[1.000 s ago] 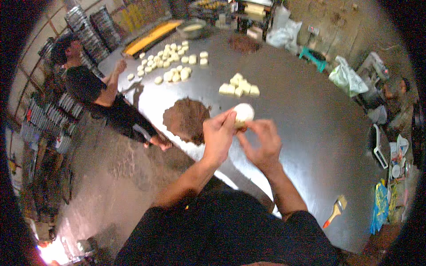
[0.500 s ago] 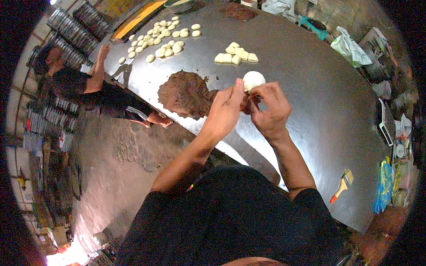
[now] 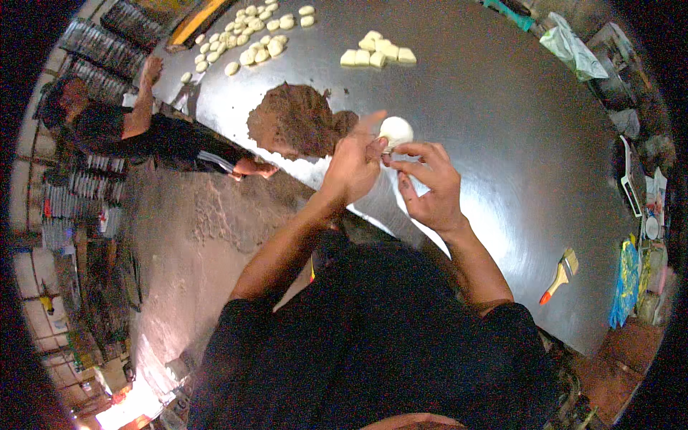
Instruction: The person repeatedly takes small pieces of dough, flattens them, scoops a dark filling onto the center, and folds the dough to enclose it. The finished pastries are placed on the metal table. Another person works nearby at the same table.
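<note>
— So, from the head camera, what are the hands on?

— Both are up over the dark metal table (image 3: 502, 179), meeting around a pale round dough ball (image 3: 395, 130). The left hand (image 3: 352, 166) comes at it from the left, fingers curled round its near side with one fingertip poking up past it. The right hand (image 3: 428, 185) pinches in from below, thumb and forefinger tips closed on the ball's lower edge, the other fingers loosely bent.

— Why hold it in the air like that?

— My guess is that one hand cradles it so the other can pinch. It hangs just clear of the tabletop, right beside the brown filling heap (image 3: 297, 118), which lies within easy reach.

— And the rest of that view?

— Farther up the table sits a small cluster of cut dough blocks (image 3: 378, 53), and beyond it a spread of shaped dough pieces (image 3: 254, 39). A co-worker (image 3: 115, 125) leans in at the left edge, one hand flat on the table. A paintbrush with an orange handle (image 3: 560, 274) lies well apart, near the right rim
</note>
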A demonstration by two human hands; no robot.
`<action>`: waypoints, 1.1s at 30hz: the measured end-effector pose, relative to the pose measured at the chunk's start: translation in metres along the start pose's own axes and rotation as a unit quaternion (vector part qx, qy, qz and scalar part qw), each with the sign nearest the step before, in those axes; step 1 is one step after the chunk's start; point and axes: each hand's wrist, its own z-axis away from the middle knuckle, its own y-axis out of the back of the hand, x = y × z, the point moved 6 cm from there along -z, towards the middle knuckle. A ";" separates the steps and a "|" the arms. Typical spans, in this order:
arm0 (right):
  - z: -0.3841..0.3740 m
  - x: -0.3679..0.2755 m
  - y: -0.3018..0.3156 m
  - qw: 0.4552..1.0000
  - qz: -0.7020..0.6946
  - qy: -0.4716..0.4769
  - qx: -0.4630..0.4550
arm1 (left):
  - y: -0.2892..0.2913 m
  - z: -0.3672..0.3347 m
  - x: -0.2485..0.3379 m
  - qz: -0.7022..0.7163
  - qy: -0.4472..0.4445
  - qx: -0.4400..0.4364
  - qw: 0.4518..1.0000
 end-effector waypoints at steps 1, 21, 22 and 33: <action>0.011 0.009 0.000 0.999 -0.023 -0.035 -0.010 | -0.004 0.002 -0.019 -0.021 -0.011 0.024 0.999; -0.045 0.032 -0.019 0.994 0.081 -0.004 0.072 | -0.095 0.031 -0.187 0.134 0.287 0.015 0.948; -0.040 0.040 -0.044 0.989 0.134 -0.042 0.054 | -0.088 0.038 -0.190 0.198 0.326 0.035 0.924; 0.082 0.174 -0.148 0.899 -0.075 -0.394 -0.179 | 0.027 0.166 -0.250 0.314 0.435 0.255 0.805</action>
